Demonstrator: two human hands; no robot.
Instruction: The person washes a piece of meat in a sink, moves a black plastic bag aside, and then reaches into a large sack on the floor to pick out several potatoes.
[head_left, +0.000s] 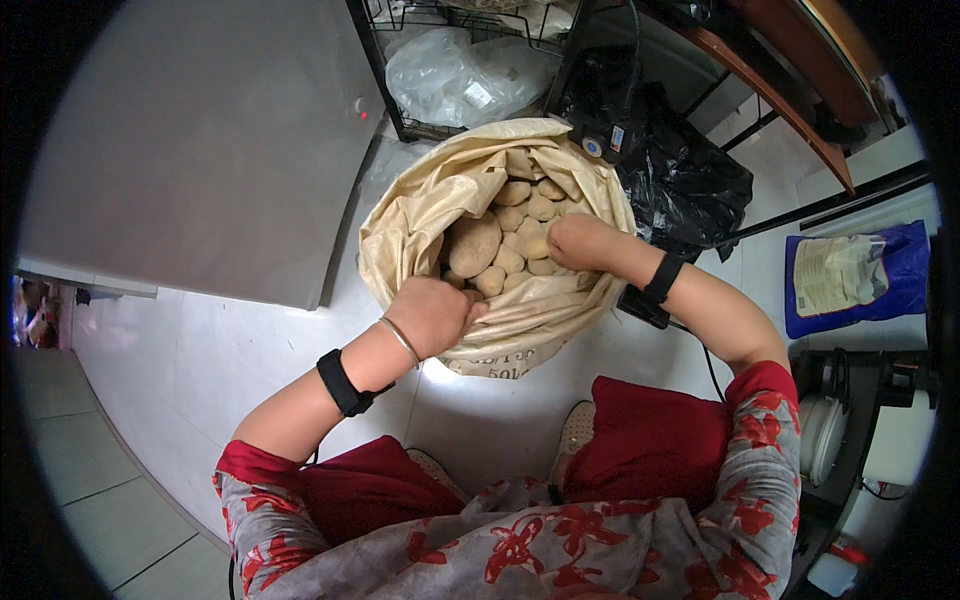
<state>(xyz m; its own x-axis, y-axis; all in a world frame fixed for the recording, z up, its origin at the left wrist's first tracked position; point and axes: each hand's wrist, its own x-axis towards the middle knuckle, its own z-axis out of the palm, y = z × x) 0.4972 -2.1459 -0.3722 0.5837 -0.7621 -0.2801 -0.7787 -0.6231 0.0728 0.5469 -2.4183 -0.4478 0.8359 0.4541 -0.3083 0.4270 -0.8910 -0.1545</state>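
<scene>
A pale yellow woven plastic sack (420, 202) stands on the floor before me, its mouth wide and its rim rolled outward. Inside lie several dusty potatoes (475, 246), a large one at the left among smaller ones. My left hand (435, 315), with a bangle at the wrist, is closed on the sack's near left rim. At the right side of the sack's mouth, my right hand (581, 241) is curled with its fingers turned down beside the potatoes; whether it grips the sack's fabric or a potato is hidden.
A grey cabinet or appliance (210, 150) stands at the left. Behind the sack is a black wire rack (375, 67) with clear plastic bags (457, 75). Black plastic bags (675, 172) lie at the right, near a blue package (855, 277) and a wooden-edged table (780, 97).
</scene>
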